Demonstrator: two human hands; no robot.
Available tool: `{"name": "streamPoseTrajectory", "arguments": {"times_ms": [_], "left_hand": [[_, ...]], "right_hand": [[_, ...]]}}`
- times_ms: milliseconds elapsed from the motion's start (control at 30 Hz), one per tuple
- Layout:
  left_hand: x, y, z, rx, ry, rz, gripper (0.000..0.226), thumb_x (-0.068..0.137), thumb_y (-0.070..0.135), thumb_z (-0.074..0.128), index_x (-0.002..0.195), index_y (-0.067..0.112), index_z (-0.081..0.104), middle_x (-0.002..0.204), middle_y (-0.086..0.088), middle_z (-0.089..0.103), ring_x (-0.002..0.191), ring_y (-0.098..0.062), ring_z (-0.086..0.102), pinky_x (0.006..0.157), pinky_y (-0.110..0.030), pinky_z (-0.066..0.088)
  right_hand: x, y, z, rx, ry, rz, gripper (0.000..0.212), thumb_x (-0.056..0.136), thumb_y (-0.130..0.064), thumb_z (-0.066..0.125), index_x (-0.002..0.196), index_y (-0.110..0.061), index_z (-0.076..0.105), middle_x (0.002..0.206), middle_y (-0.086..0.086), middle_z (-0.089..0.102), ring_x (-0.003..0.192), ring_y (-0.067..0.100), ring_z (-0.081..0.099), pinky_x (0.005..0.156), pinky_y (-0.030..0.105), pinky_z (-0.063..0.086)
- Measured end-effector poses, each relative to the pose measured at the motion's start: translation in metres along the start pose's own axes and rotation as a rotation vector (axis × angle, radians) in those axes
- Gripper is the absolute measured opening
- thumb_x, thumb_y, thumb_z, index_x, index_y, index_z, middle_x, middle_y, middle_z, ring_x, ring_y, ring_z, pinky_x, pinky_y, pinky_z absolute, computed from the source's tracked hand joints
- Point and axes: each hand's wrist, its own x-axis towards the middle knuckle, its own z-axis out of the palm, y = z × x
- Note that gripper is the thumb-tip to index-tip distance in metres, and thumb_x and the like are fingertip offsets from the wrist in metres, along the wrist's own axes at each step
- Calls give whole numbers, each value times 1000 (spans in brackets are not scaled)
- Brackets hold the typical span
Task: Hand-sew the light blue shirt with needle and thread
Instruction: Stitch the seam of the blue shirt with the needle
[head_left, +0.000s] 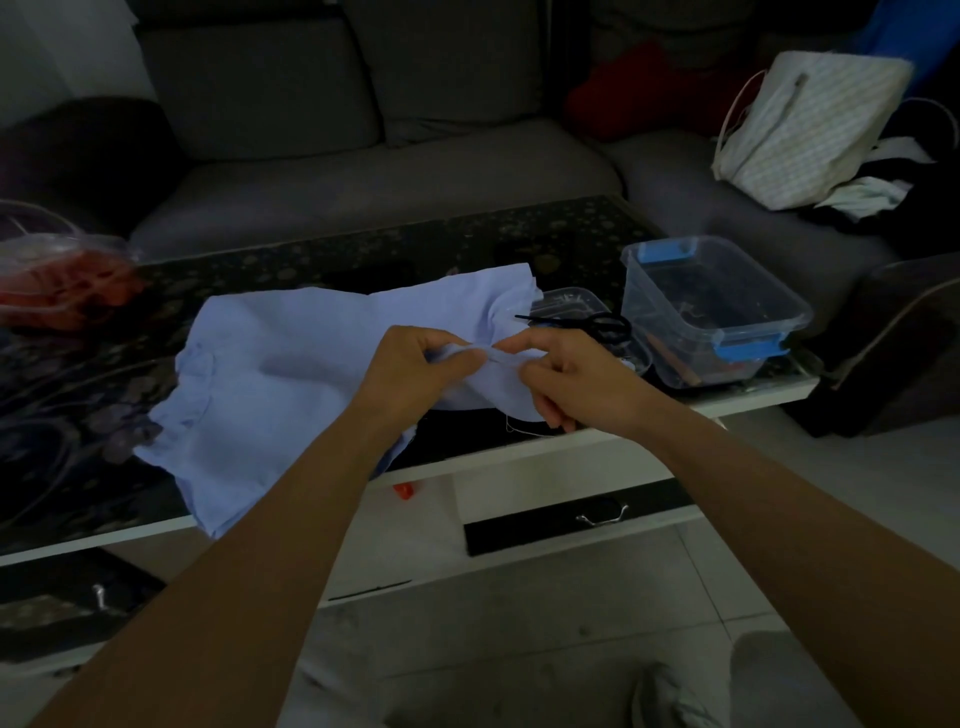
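The light blue shirt (270, 358) lies spread across the dark patterned coffee table (93, 395), with a ruffled edge at the left. My left hand (415, 369) pinches a raised fold of the shirt between thumb and fingers. My right hand (566, 379) pinches the same fold from the right, its fingers curled round the cloth. A thin pale thread (519, 427) hangs below the fabric under my right hand. The needle is too small to make out.
Black scissors (587, 323) lie across a small clear container (576, 301) just behind my right hand. A larger clear box with blue clips (717, 312) stands at the right. A clear tub with red contents (52, 280) sits far left. A grey sofa (363, 171) is behind, with a pale bag (810, 130).
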Motion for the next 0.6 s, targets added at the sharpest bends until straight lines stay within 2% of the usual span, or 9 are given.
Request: {"name": "streamPoseTrajectory", "arguments": {"times_ms": [67, 167, 300, 400, 500, 600], "left_hand": [[1, -1, 0, 11, -1, -41, 20, 88, 23, 66, 94, 5, 71, 83, -6, 67, 75, -8, 61, 66, -13, 47], [-1, 3, -1, 2, -18, -59, 13, 88, 22, 65, 89, 11, 71, 80, -4, 65, 73, -6, 57, 64, -8, 45], [-5, 7, -4, -50, -55, -108, 15, 89, 23, 63, 86, 11, 71, 84, -8, 66, 84, -17, 59, 81, -27, 47], [-7, 10, -5, -70, -74, -117, 20, 91, 22, 59, 72, 21, 66, 77, -3, 63, 84, -17, 58, 84, -30, 46], [-7, 8, -6, -83, -93, -114, 24, 92, 20, 56, 69, 25, 62, 76, -1, 60, 87, -20, 57, 90, -35, 44], [-7, 7, -7, -109, -92, -126, 24, 91, 25, 59, 68, 23, 65, 75, -3, 61, 87, -20, 56, 84, -32, 45]], "right_hand": [[0, 0, -1, 10, -2, -1, 29, 98, -3, 41, 119, -14, 57, 43, -2, 52, 37, 7, 44, 41, 19, 40], [1, -1, -4, 26, 3, -6, 24, 99, -3, 40, 113, -10, 59, 40, -4, 51, 36, 7, 42, 43, 20, 41], [0, 0, -6, 54, -19, 7, 25, 100, -5, 38, 113, -11, 59, 40, -5, 49, 38, 7, 41, 47, 18, 42], [0, 1, -6, 99, -16, 21, 26, 101, -7, 38, 112, -13, 60, 43, -6, 47, 40, 7, 42, 47, 17, 42], [1, 1, -6, 139, -14, 23, 25, 101, -7, 39, 109, -14, 62, 45, -5, 46, 42, 9, 42, 49, 19, 43], [3, 4, -6, 160, -19, 15, 24, 101, -7, 40, 110, -10, 62, 45, -8, 44, 43, 9, 41, 49, 21, 43]]}}
